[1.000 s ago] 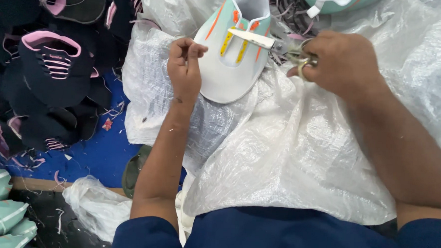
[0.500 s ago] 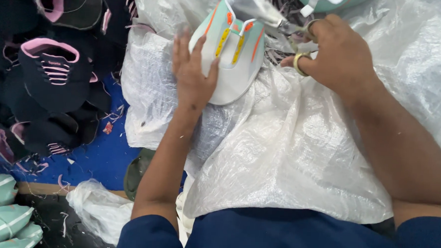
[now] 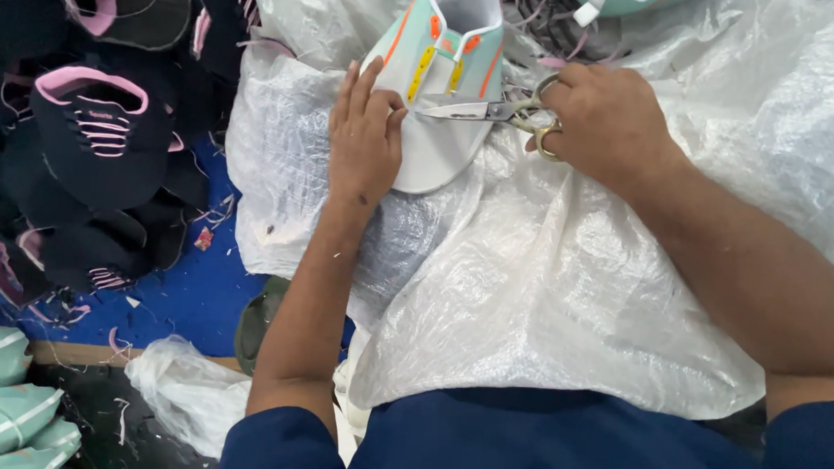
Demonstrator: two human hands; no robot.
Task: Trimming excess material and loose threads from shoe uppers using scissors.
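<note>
the left hand (image 3: 365,143) lies flat on the mint and white shoe upper (image 3: 439,95), fingers spread and pressed down on its left side, pinching nothing; the right hand (image 3: 605,121) has its fingers closed through the loops of a small pair of scissors (image 3: 483,109), whose blades lie across the middle of the upper, just beside the left fingertips; whether the blades are parted is too fine to tell; the upper rests on a crinkled white plastic sheet (image 3: 565,288) spread over the person's lap, toe end toward the body, orange and yellow trim near the collar.

risks, as a judgement: the blade tips point at the left fingers, so a slip could nick them; a careless bite could cut the trim or the upper's face rather than a loose thread; the slick sheet could let the upper slide under the pressing hand.

room: the sheet is open toward the right and toward the body; on the left its edge drops to a pile of dark uppers with pink trim (image 3: 98,136) and a blue surface (image 3: 189,300) strewn with scraps; thread offcuts crowd the far edge, near another mint piece (image 3: 624,2); pale green pieces (image 3: 6,404) lie at lower left, well apart.
</note>
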